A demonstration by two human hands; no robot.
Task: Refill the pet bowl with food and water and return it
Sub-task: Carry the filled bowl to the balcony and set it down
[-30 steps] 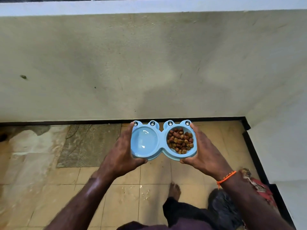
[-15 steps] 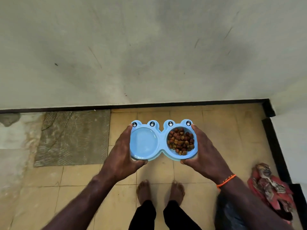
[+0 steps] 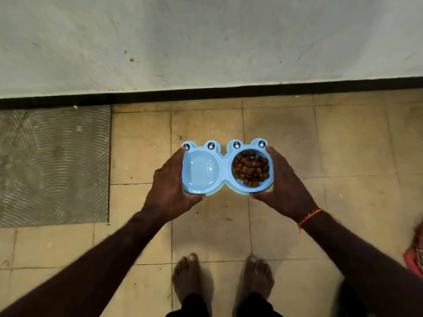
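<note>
Two bare feet (image 3: 223, 279) now show fully on the tiles, and the view has tipped further down than a second ago, the wall's top gone from sight. The left hand (image 3: 170, 191) grips the water end of the blue double pet bowl (image 3: 225, 167), the right hand (image 3: 285, 187) the end with the kibble (image 3: 250, 168), fingers curled round its edges, thumbs on the near rim. The bowl hangs level between them above the floor.

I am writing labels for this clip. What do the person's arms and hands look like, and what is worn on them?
Both forearms are bare, with no sleeves in view. The left hand shows no ring, glove or band. Behind the right hand, an orange thread bracelet circles the wrist, with a short loose end hanging from it. No watch shows.
</note>
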